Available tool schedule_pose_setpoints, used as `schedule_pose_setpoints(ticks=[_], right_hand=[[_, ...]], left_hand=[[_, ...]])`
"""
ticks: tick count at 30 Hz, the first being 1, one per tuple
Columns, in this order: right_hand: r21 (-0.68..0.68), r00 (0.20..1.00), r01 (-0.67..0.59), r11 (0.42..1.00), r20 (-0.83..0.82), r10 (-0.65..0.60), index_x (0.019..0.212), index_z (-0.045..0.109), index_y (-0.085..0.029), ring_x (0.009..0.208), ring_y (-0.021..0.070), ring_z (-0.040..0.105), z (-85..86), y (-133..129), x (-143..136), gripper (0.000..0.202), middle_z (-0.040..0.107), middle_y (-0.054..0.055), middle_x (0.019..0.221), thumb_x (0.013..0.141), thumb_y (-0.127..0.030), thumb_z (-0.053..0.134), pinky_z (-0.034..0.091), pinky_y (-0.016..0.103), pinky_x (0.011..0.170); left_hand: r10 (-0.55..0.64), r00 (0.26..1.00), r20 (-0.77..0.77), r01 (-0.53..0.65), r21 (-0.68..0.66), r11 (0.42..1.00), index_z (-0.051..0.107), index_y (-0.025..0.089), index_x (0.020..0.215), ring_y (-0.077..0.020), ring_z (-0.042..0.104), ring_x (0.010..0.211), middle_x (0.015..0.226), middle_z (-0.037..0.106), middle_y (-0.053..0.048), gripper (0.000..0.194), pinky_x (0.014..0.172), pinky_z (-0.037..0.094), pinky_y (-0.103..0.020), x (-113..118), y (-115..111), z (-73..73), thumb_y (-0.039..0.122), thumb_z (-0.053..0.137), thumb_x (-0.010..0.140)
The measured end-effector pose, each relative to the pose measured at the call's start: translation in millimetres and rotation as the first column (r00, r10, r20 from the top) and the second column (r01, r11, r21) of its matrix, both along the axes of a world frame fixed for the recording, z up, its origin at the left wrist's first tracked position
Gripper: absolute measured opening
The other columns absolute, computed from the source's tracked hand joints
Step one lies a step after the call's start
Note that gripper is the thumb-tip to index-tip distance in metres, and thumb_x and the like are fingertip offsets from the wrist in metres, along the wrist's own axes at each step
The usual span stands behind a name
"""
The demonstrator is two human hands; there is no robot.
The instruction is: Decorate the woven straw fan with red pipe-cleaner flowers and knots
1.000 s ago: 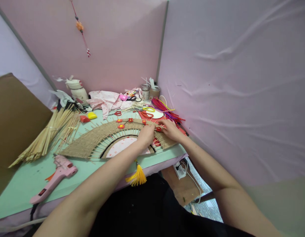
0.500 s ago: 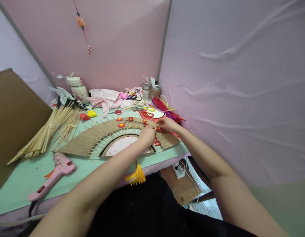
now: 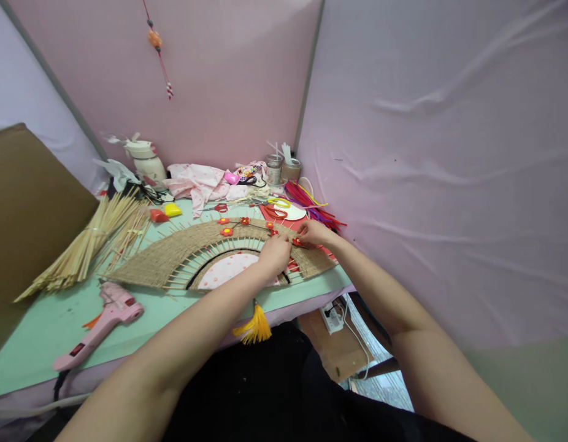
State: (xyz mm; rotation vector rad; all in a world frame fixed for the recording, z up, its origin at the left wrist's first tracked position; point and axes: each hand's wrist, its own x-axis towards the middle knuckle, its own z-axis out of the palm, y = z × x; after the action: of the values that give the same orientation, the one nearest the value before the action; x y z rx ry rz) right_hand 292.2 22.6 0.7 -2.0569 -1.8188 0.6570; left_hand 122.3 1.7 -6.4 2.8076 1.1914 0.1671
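Note:
A wide fan [image 3: 146, 265] of woven twine on thin sticks lies on the table, with a dotted cloth half-circle at its inner curve and a yellow tassel [image 3: 254, 326] hanging below. Red and yellow flowers [image 3: 226, 232] dot its upper band along a dark stem. My left hand [image 3: 275, 253] rests on the fan right of centre, fingers curled closed by a flower; what they pinch is hidden. Close to its right, my right hand [image 3: 314, 234] has its fingertips bent in against a red flower [image 3: 297, 242] on the band.
On the left lie a pink glue gun [image 3: 100, 325], bundled sticks [image 3: 88, 245] and a cardboard panel [image 3: 30, 215]. Behind the fan are red-handled scissors [image 3: 275, 212], red and yellow packets [image 3: 172, 210], pipe cleaners [image 3: 318, 212], cloth [image 3: 199, 180], jars [image 3: 291, 169] and a bottle [image 3: 146, 162].
Both hands stay at nearly the same spot on the fan, with only slight finger movement. The view has shifted a little.

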Motion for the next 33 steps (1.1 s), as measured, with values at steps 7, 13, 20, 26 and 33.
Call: schedule_pose_setpoints(ticks=[7, 13, 20, 26, 33], right_hand=[[0.071, 0.999, 0.045, 0.996, 0.001, -0.046, 0.093, 0.062, -0.015, 0.066, 0.0129, 0.06, -7.8, -6, 2, 0.033, 0.069, 0.003, 0.077, 0.062, -0.019, 0.071, 0.04, 0.019, 0.056], [0.104, 0.998, 0.055, 0.993, -0.023, -0.053, 0.094, 0.062, -0.014, 0.066, 0.0133, 0.06, -12.7, -7, 5, 0.033, 0.068, 0.003, 0.075, 0.063, -0.022, 0.071, 0.039, 0.02, 0.057], [0.126, 0.997, 0.06, 0.99, -0.048, -0.054, 0.091, 0.063, -0.013, 0.064, 0.0128, 0.059, -17.2, -8, 6, 0.029, 0.067, 0.003, 0.072, 0.064, -0.02, 0.071, 0.041, 0.021, 0.057], [0.143, 0.996, 0.065, 0.988, -0.073, -0.056, 0.093, 0.063, -0.013, 0.062, 0.012, 0.058, -23.2, -8, 7, 0.029, 0.067, 0.003, 0.071, 0.065, -0.018, 0.07, 0.041, 0.02, 0.057], [0.143, 0.994, 0.072, 0.987, -0.091, -0.059, 0.095, 0.062, -0.013, 0.06, 0.0111, 0.057, -25.4, -11, 7, 0.03, 0.065, 0.002, 0.07, 0.066, -0.019, 0.068, 0.039, 0.019, 0.055]], left_hand=[[0.024, 0.999, 0.028, -0.025, 0.027, 0.999, 0.064, 0.015, 0.099, -0.0221, 0.056, 0.096, 0.1, 0.063, -0.011, 0.03, 0.084, 0.044, -0.033, -1, -3, 0.7, 0.015, 0.036, 0.088], [0.011, 0.999, 0.05, -0.013, 0.045, 0.999, 0.055, 0.021, 0.117, -0.0222, 0.055, 0.1, 0.108, 0.061, -0.009, 0.034, 0.082, 0.044, -0.034, 0, -2, -1.7, 0.017, 0.037, 0.089], [-0.022, 1.0, 0.005, 0.022, 0.059, 0.998, 0.06, 0.023, 0.113, -0.0243, 0.052, 0.101, 0.107, 0.058, -0.009, 0.032, 0.081, 0.043, -0.036, -1, -2, -3.1, 0.021, 0.037, 0.09], [-0.026, 0.999, -0.035, 0.028, 0.07, 0.997, 0.058, 0.023, 0.117, -0.0253, 0.051, 0.101, 0.108, 0.057, -0.01, 0.034, 0.08, 0.041, -0.037, 0, -3, -1.6, 0.023, 0.036, 0.091], [-0.025, 0.999, -0.044, 0.028, 0.069, 0.997, 0.058, 0.023, 0.118, -0.0255, 0.051, 0.103, 0.108, 0.058, -0.011, 0.034, 0.082, 0.041, -0.038, 0, -5, 0.0, 0.021, 0.037, 0.091]])
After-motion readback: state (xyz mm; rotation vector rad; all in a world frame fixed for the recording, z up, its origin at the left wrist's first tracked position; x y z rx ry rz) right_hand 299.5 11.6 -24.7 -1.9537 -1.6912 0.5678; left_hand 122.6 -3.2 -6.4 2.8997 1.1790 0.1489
